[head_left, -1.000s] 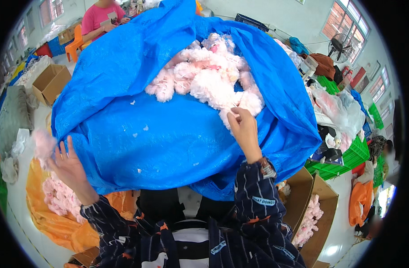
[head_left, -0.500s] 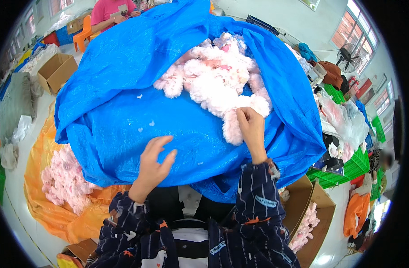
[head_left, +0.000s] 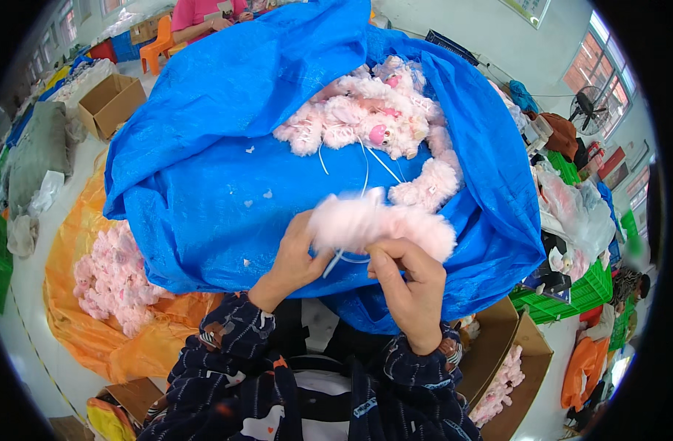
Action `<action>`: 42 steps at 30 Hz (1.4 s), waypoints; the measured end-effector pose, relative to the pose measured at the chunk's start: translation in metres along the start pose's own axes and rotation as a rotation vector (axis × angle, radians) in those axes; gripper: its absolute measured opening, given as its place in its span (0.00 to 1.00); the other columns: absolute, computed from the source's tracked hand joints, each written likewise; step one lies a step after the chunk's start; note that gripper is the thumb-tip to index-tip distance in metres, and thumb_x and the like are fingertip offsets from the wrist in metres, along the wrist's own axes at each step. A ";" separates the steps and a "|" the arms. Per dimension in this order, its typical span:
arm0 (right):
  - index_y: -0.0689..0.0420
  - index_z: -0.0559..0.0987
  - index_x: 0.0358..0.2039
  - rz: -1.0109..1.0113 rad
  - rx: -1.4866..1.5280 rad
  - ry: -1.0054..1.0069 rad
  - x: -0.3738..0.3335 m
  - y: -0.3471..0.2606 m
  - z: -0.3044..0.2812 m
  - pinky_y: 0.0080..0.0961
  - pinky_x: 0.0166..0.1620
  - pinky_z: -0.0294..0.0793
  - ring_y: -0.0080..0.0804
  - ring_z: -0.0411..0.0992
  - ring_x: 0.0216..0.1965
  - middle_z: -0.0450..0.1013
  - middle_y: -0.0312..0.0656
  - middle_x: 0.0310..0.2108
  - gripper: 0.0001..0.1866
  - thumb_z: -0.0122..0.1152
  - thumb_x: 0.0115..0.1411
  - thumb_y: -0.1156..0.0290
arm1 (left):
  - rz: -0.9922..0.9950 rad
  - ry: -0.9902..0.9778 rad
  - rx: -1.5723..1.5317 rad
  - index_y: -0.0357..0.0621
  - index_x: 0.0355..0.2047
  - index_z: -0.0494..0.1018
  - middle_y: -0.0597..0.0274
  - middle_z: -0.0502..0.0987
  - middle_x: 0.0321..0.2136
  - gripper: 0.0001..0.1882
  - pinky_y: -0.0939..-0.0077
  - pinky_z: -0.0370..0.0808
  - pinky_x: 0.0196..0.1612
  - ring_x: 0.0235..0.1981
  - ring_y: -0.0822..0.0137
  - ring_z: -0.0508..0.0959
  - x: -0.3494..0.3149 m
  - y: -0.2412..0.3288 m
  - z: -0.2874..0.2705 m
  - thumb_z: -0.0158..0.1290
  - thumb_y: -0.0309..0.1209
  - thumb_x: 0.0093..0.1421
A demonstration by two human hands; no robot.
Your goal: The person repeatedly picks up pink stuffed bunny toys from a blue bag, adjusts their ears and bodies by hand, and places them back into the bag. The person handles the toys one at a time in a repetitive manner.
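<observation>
A fluffy pale pink plush toy (head_left: 417, 224), blurred by motion, hangs above the near part of a blue tarp (head_left: 204, 253). My left hand (head_left: 296, 253) is closed on the toy's left end, its fingertips partly hidden by the fur. My right hand (head_left: 410, 287) pinches at the toy's underside; whether fur or ribbon lies between thumb and finger cannot be made out. A thin white ribbon (head_left: 333, 264) dangles between the two hands. Farther back on the tarp lies a heap of similar pink plush toys (head_left: 336, 110), with white ribbons (head_left: 384, 167) trailing from it.
Orange sheeting (head_left: 64, 294) at the left bears a pile of pink plush pieces (head_left: 119, 275). By my right side stands a cardboard box (head_left: 531, 353) containing more pink pieces. Green crates (head_left: 572, 294) are on the right. A person in pink (head_left: 197, 18) sits at the far left.
A plush toy has come off the heap toward me, and both hands are now on it. My left hand, earlier open and apart, has closed. Ribbons now show on the tarp.
</observation>
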State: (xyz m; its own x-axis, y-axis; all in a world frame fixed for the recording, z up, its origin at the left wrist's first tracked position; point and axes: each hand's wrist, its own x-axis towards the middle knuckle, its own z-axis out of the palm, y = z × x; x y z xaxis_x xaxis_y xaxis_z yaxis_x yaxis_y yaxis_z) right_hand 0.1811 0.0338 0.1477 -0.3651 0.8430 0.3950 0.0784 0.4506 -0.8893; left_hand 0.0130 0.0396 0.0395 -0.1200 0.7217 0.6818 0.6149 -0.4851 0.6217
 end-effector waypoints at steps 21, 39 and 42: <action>0.63 0.75 0.27 -0.201 -0.288 0.087 -0.030 0.065 0.001 0.23 0.27 0.69 0.32 0.70 0.23 0.71 0.42 0.21 0.09 0.64 0.44 0.77 | -0.411 0.145 -0.520 0.39 0.42 0.65 0.61 0.71 0.33 0.12 0.81 0.70 0.31 0.31 0.75 0.72 -0.025 -0.021 0.015 0.46 0.27 0.58; 0.65 0.58 0.54 0.115 0.445 -0.029 -0.017 0.076 0.027 0.25 0.51 0.63 0.29 0.62 0.50 0.63 0.44 0.49 0.35 0.62 0.46 0.77 | -0.631 -0.327 -0.950 0.36 0.50 0.62 0.61 0.70 0.42 0.26 0.78 0.69 0.43 0.42 0.73 0.70 -0.032 0.018 -0.023 0.56 0.30 0.52; 0.64 0.62 0.52 0.026 0.460 -0.037 -0.010 0.074 0.021 0.25 0.50 0.63 0.31 0.64 0.48 0.64 0.44 0.48 0.29 0.59 0.49 0.77 | -0.703 -0.185 -0.921 0.34 0.49 0.62 0.59 0.70 0.42 0.27 0.79 0.69 0.44 0.42 0.72 0.70 -0.031 0.015 -0.027 0.57 0.30 0.51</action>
State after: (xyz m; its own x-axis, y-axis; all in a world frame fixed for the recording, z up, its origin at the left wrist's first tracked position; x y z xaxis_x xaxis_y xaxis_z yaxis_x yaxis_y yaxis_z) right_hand 0.1713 0.0528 0.0733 -0.4019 0.8376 0.3699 -0.3289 0.2449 -0.9120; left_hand 0.0045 -0.0033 0.0380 -0.0466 0.9972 0.0583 -0.3469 -0.0708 0.9352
